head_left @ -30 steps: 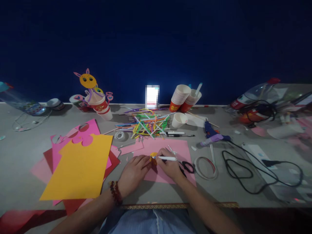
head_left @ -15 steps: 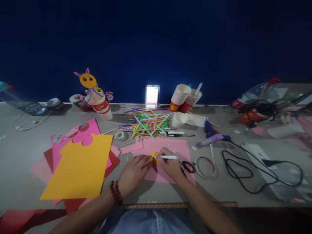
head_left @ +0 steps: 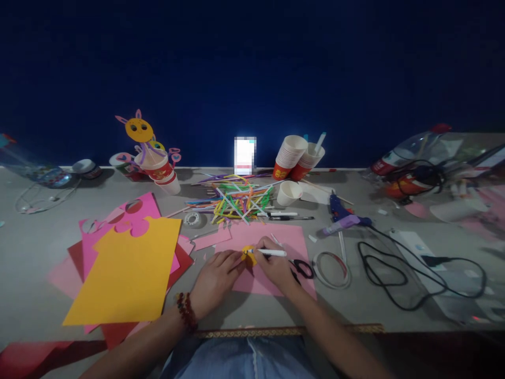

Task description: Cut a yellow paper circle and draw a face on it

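A small yellow paper circle (head_left: 249, 260) lies over a pink sheet (head_left: 292, 239), with dark marks drawn on it. My left hand (head_left: 218, 275) steadies the circle by its left edge, fingers bent together and the thumb hidden. Closed round a white marker (head_left: 275, 252), my right hand (head_left: 277, 271) keeps the tip at the circle's surface. Black-handled scissors (head_left: 303, 268) lie beside my right wrist, partly covered by it.
Coloured sheets (head_left: 130, 279) are stacked at left, near a cup with paper figures (head_left: 160, 167). Pipe cleaners (head_left: 240, 200) are heaped behind the pink sheet, paper cups (head_left: 291, 155) further back. A glue gun (head_left: 343, 213), tape roll (head_left: 331, 270) and looped cable (head_left: 381, 287) occupy the right.
Both hands stay at the yellow circle, the marker tip shifting only slightly. The dark marks on the circle look a little clearer. The whole view has drifted a little.
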The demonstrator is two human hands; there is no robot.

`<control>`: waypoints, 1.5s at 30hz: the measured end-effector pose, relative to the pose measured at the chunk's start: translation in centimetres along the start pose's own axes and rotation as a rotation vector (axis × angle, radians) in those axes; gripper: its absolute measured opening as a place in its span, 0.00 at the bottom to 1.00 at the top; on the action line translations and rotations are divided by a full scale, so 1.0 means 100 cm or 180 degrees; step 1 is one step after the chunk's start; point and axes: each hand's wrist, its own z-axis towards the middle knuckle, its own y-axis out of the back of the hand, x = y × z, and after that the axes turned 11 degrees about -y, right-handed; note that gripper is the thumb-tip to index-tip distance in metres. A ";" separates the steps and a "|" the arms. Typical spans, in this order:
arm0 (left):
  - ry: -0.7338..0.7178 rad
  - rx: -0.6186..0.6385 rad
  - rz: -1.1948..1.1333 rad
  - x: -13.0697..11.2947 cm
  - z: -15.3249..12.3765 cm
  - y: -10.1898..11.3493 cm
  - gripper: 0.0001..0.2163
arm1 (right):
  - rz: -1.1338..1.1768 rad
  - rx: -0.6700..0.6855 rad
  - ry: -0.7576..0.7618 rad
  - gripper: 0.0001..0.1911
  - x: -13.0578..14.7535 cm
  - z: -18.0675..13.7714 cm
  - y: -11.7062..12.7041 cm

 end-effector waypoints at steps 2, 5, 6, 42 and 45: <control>0.0000 -0.0017 0.0012 0.000 0.000 -0.001 0.16 | -0.0010 -0.0008 0.0005 0.09 0.000 0.000 0.000; -0.0010 -0.0045 0.0021 0.001 0.000 -0.002 0.16 | -0.0028 0.0008 0.0008 0.10 0.000 0.001 0.000; -0.0016 -0.0056 0.0020 0.001 0.000 -0.002 0.16 | -0.0035 0.0015 0.0011 0.10 0.000 0.001 0.000; -0.0012 -0.0145 0.0080 0.000 0.001 -0.001 0.14 | -0.0092 0.0119 0.0031 0.08 0.000 -0.001 0.000; -0.0028 -0.0164 0.0091 0.000 0.001 -0.002 0.13 | -0.0092 0.0096 0.0034 0.09 0.001 0.000 0.000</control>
